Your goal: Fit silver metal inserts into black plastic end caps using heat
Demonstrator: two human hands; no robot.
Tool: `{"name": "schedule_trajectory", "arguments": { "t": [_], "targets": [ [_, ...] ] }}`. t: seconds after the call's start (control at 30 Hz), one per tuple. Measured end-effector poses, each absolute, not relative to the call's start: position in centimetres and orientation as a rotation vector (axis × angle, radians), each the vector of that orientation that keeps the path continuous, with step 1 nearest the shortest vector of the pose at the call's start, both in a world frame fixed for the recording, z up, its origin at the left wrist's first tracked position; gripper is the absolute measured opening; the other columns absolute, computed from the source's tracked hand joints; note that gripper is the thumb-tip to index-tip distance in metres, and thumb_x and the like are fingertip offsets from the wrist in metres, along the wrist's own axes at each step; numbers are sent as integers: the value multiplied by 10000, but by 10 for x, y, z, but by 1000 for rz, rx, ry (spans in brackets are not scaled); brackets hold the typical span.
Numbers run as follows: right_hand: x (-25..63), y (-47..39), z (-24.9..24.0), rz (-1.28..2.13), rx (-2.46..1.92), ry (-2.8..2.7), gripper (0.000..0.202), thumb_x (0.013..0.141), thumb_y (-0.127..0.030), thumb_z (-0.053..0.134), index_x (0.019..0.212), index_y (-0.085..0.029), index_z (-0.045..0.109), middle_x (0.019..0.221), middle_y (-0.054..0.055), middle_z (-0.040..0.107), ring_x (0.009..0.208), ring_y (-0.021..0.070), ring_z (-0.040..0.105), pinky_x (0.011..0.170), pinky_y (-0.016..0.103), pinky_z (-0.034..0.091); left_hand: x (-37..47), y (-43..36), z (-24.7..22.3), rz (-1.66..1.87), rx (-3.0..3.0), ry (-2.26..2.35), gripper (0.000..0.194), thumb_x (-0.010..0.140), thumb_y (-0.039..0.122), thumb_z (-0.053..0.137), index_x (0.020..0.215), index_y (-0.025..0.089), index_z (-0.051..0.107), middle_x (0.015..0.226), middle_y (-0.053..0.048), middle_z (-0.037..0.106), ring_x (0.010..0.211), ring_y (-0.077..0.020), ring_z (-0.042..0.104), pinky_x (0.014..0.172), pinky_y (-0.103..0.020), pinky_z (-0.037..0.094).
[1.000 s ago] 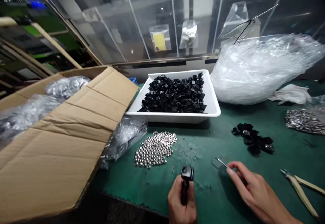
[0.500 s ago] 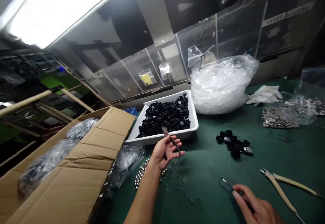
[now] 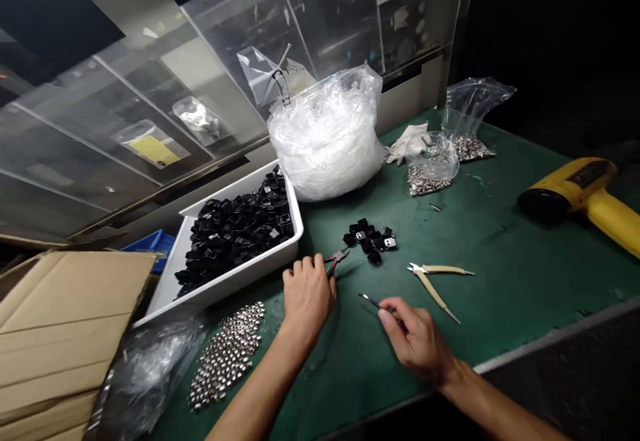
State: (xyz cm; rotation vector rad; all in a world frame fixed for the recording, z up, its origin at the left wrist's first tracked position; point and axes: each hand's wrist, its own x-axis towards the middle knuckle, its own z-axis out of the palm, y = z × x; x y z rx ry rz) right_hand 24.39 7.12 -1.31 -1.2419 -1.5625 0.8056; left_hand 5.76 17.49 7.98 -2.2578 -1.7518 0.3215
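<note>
My left hand (image 3: 309, 291), palm down, is closed on small pliers (image 3: 340, 255) with red-and-black handles, their jaws pointing right. Just beyond the jaws lies a small cluster of black plastic pieces (image 3: 370, 237), a couple showing metal faces. In my right hand (image 3: 416, 337), a slim tool with a thin metal tip (image 3: 369, 299) is pinched between thumb and fingers; its rear part is hidden in the palm. To the right of that tip, cream-handled nippers (image 3: 434, 281) rest spread on the green table (image 3: 500, 254). Many small shiny metal parts (image 3: 227, 354) are spread left of my left forearm.
A white tray (image 3: 299, 224) full of black pieces stands behind my left hand. Beyond it sits a bulky clear plastic bag (image 3: 327, 141). Bags of metal parts (image 3: 430, 177), a white glove (image 3: 407, 142) and a yellow heat gun (image 3: 575, 187) lie rightward. A cardboard box (image 3: 70, 314) is at left.
My left hand has turned from palm up and open to palm down, closing round the pliers. The view has swung right, bringing the heat gun in. My right hand still holds the slim tool.
</note>
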Motion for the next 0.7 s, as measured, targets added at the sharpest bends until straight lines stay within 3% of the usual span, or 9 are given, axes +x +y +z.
{"name": "schedule_trajectory", "arguments": {
  "t": [0.1,0.2,0.37,0.5,0.7],
  "targets": [
    [246,74,-12,826,-1257,-1498,189,1049,-285,468,1076,-174,619,597,-45,544,518,131,553,567,267,346,69,193,93,379,-2217,-1494,286,968,169,412,1144,107,628,998,-172,637,969,-350,586,856,-493,430],
    [247,77,-10,849,-1266,-1447,193,1049,-288,464,1063,-173,619,580,-54,512,502,125,521,552,262,334,80,212,109,416,-2225,-1293,352,950,67,344,1141,71,639,1010,-199,642,984,-343,580,918,-521,412],
    [247,80,-11,881,-1260,-1386,192,1047,-291,466,1051,-174,618,569,-63,478,488,114,483,541,260,309,87,242,117,500,-2244,-1048,428,952,54,317,1240,25,632,1115,-252,651,1083,-363,562,1028,-588,367],
    [248,81,-11,907,-1257,-1352,192,1047,-304,471,1047,-174,613,569,-61,471,489,114,470,541,259,305,86,257,116,555,-2324,-926,463,958,60,295,1276,48,630,1184,-249,636,1141,-366,541,1090,-592,323],
    [250,83,-8,929,-1258,-1333,200,1042,-310,471,1037,-171,615,576,-45,502,504,124,493,560,265,311,89,262,122,492,-2573,-1100,468,956,103,302,1266,133,652,1236,-242,620,1248,-399,481,1134,-618,254]
  ]
}}
